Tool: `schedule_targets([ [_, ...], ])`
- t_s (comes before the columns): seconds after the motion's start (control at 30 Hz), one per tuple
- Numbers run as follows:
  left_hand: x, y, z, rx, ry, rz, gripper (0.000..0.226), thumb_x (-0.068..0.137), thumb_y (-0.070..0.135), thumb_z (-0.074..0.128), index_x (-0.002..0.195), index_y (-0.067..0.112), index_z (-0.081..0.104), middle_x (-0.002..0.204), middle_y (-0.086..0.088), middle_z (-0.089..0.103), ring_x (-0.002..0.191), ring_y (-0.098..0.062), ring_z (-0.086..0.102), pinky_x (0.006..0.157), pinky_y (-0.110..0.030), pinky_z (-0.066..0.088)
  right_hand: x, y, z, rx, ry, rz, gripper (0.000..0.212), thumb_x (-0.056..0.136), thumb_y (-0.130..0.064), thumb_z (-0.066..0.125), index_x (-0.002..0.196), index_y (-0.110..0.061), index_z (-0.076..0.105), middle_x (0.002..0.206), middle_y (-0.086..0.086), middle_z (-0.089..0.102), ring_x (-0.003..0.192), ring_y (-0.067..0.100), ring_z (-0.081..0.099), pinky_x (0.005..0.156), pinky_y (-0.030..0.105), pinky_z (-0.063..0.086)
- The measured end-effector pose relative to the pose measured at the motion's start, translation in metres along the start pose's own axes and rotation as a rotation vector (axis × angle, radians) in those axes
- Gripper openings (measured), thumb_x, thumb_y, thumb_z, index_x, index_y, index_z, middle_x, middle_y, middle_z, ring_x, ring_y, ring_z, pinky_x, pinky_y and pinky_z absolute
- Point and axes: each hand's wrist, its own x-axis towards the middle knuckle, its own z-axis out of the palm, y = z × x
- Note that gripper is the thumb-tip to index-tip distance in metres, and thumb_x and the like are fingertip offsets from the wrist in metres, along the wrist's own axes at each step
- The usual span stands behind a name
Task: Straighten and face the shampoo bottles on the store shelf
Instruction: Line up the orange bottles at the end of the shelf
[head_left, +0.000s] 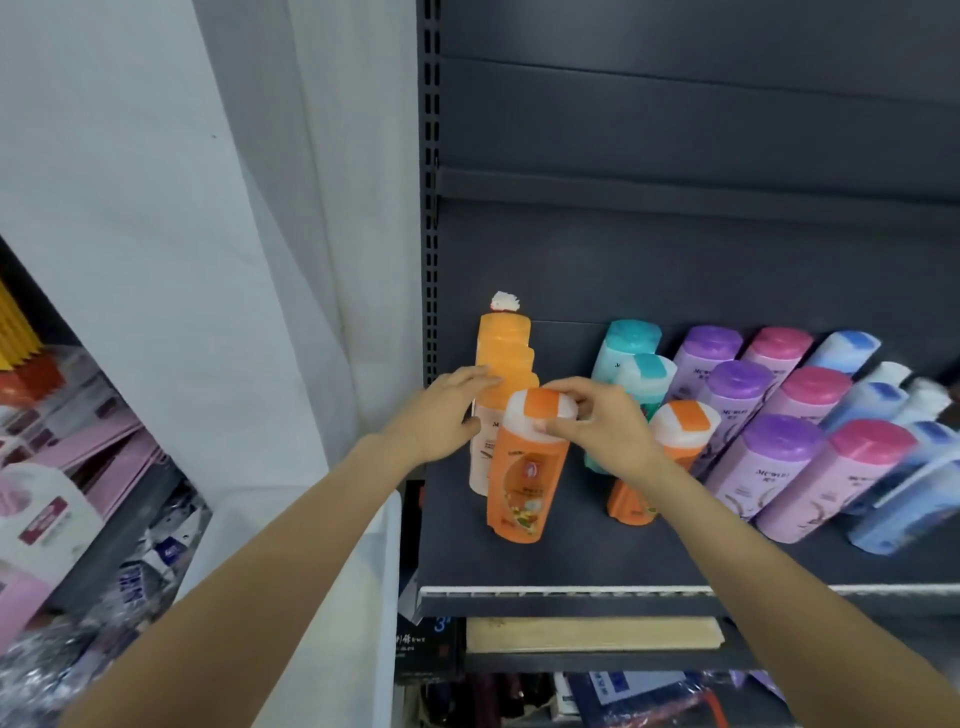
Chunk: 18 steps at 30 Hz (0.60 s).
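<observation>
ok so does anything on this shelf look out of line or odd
Yes. The front orange bottle, with the right hand at its cap, stands forward of its column and looks tilted. A second orange bottle stands in the teal column. The blue bottles at far right lean unevenly.

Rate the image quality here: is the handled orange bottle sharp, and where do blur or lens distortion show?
Head view: the front orange bottle under the right hand is fairly sharp, though its label print stays unreadable; the blue bottles at the right edge smear; wide-angle bending curves the shelf edge and fans the rows outward; lighting is even, with no strong glare.
</observation>
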Motion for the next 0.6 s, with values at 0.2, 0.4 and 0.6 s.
schedule_targets([
  [0.2, 0.003, 0.01, -0.009, -0.374, 0.24, -0.061, 0.032, 0.093, 0.013, 0.054, 0.124, 0.02, 0.057, 0.139, 0.0, 0.048, 0.129, -0.015, 0.043, 0.11, -0.031, 0.033, -0.002, -0.024, -0.045, 0.407, 0.155, 0.05, 0.019, 0.079, -0.011, 0.074, 0.095, -0.021, 0.069, 0.087, -0.002, 0.068, 0.073, 0.006, 0.066, 0.059, 0.024, 0.057],
  [0.4, -0.03, 0.024, -0.025, -0.788, 0.067, -0.121, 0.024, 0.095, 0.032, 0.05, 0.097, 0.015, 0.065, 0.095, 0.004, 0.068, 0.088, -0.004, 0.064, 0.088, -0.027, 0.051, -0.002, -0.034, -0.065, 0.658, 0.246, 0.084, 0.015, 0.084, -0.018, 0.068, 0.099, -0.015, 0.071, 0.088, -0.001, 0.071, 0.081, 0.011, 0.069, 0.061, 0.027, 0.056],
  [0.6, -0.058, 0.011, -0.035, -1.047, -0.288, -0.588, 0.071, 0.088, 0.07, 0.026, 0.11, 0.013, 0.062, 0.102, -0.015, 0.071, 0.092, -0.025, 0.07, 0.075, -0.032, 0.056, 0.0, -0.036, -0.043, 0.823, 0.344, 0.132, 0.021, 0.086, -0.019, 0.065, 0.105, -0.01, 0.069, 0.093, 0.004, 0.068, 0.085, 0.015, 0.067, 0.064, 0.03, 0.059],
])
